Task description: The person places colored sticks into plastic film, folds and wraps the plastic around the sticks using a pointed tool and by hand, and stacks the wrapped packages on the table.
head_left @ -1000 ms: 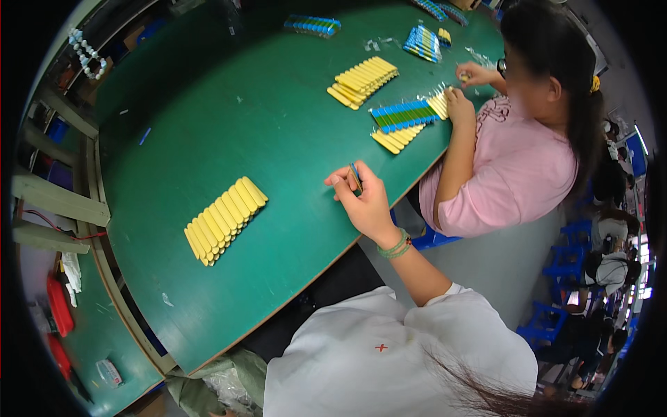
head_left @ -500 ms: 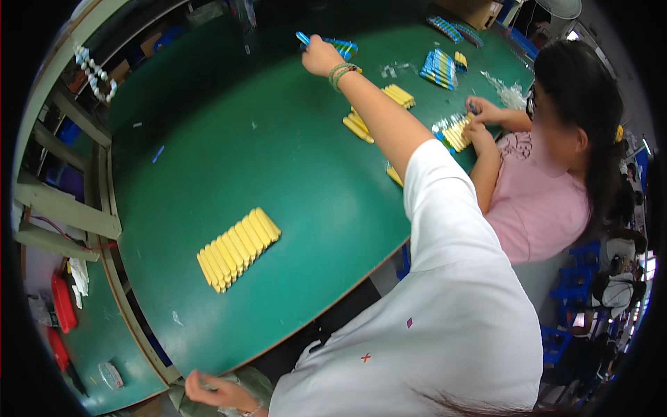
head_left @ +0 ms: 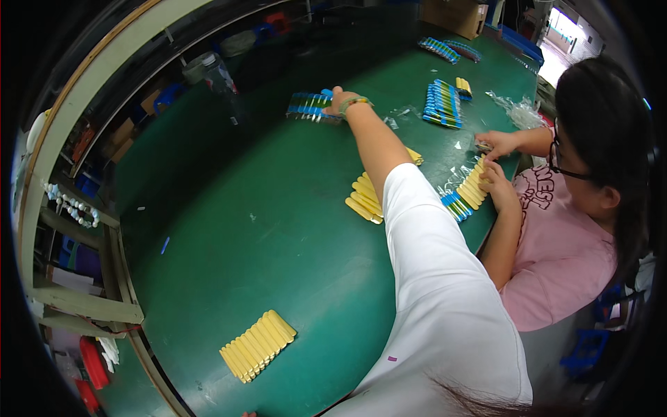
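Observation:
My right arm, in a white sleeve, stretches across the green table (head_left: pixel 278 243). At its far end my right hand (head_left: pixel 342 102), with a green bracelet at the wrist, has its fingers closed on the right end of a strip of blue-and-green wrapped sticks (head_left: pixel 304 105). That strip lies against the tabletop. Only a fingertip of my left hand (head_left: pixel 249 414) shows at the lower edge; its grip is hidden. A row of yellow round-ended sticks (head_left: pixel 258 346) lies at the near left. More yellow sticks (head_left: pixel 365 198) lie beside my right forearm.
At the right, a co-worker in pink (head_left: pixel 556 243) handles a partly wrapped row of yellow sticks (head_left: pixel 472 184). Beyond are a stack of blue-and-green strips (head_left: pixel 442 104), clear plastic scraps (head_left: pixel 517 111) and a cardboard box (head_left: pixel 455 17). A clear bottle (head_left: pixel 219 75) stands at the far left.
The view has shifted. My right hand has come down with the blue-and-green strip, which now spreads out to its left. My left hand has almost left the picture.

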Motion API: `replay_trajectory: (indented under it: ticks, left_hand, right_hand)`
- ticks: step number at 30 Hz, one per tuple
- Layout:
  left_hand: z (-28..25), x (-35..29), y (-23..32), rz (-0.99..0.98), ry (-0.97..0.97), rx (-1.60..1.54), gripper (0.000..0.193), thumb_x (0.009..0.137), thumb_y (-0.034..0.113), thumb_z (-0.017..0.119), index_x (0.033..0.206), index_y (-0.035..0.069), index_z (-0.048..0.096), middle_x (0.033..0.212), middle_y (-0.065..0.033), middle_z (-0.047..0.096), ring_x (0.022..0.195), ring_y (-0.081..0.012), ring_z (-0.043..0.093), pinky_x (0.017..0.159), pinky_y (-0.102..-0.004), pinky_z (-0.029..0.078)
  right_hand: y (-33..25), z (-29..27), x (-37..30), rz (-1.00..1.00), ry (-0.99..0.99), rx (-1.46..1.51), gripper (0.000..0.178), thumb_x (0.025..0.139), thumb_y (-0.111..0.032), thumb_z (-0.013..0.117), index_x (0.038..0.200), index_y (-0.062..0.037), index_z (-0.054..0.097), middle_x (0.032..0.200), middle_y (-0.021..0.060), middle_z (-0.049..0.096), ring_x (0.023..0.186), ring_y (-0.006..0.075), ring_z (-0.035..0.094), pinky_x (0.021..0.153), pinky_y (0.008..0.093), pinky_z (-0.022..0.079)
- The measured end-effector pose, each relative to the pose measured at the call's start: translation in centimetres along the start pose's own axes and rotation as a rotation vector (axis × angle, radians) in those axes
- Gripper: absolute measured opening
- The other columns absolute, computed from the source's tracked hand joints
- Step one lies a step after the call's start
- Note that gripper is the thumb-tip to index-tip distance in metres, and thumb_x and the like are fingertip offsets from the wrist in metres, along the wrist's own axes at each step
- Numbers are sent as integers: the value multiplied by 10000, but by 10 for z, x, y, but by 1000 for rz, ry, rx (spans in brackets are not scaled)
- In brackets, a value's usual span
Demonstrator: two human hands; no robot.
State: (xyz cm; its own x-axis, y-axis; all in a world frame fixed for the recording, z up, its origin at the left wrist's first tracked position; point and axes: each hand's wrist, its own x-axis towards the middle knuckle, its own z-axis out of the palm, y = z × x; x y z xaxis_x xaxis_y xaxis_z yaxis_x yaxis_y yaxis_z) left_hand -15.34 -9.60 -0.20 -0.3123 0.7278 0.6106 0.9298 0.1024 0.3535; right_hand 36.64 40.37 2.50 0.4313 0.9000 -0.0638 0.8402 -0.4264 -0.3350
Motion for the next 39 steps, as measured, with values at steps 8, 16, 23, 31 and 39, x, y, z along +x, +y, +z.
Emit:
replay_trajectory:
  ticks: [8,16,23,31,39]
  left_hand:
    - [-2,1,-11,-69,-30,-10,255,987,224,598,1007,-16,679,905,-180,634,786,-324,591,729,-416,496]
    - [9,-7,-48,-62,-214,-276,273,964,106,565,1191,-45,568,1011,-151,609,956,-283,561,893,-398,435]
    - [-15,-13,-44,-40,-253,-613,238,942,7,538,1176,-35,539,975,-134,622,965,-272,534,885,-394,424]
    - [-11,12,19,346,-345,-735,197,854,-49,590,1045,-5,609,945,-123,650,969,-321,552,871,-415,449]
    - [66,48,174,827,-471,-631,336,849,144,671,1150,2,622,1088,-175,614,952,-341,599,820,-435,516]
  right_hand:
    - [-76,4,-99,-313,-276,-295,875,722,-524,810,1358,-28,470,1263,196,632,1135,360,637,951,473,521]
    - [-74,22,-268,-398,-344,-237,930,637,-579,847,1264,39,548,1150,201,684,1050,347,675,909,427,531]
    - [-39,2,-389,-209,-394,52,855,733,-621,761,1125,85,480,915,259,681,805,374,700,680,433,559]
    - [-9,11,-473,-170,84,-84,720,847,-667,613,946,41,530,780,244,672,739,388,688,619,485,537]
    - [22,38,-485,-278,254,984,366,989,-285,608,974,47,456,1012,187,679,823,177,665,693,332,525]
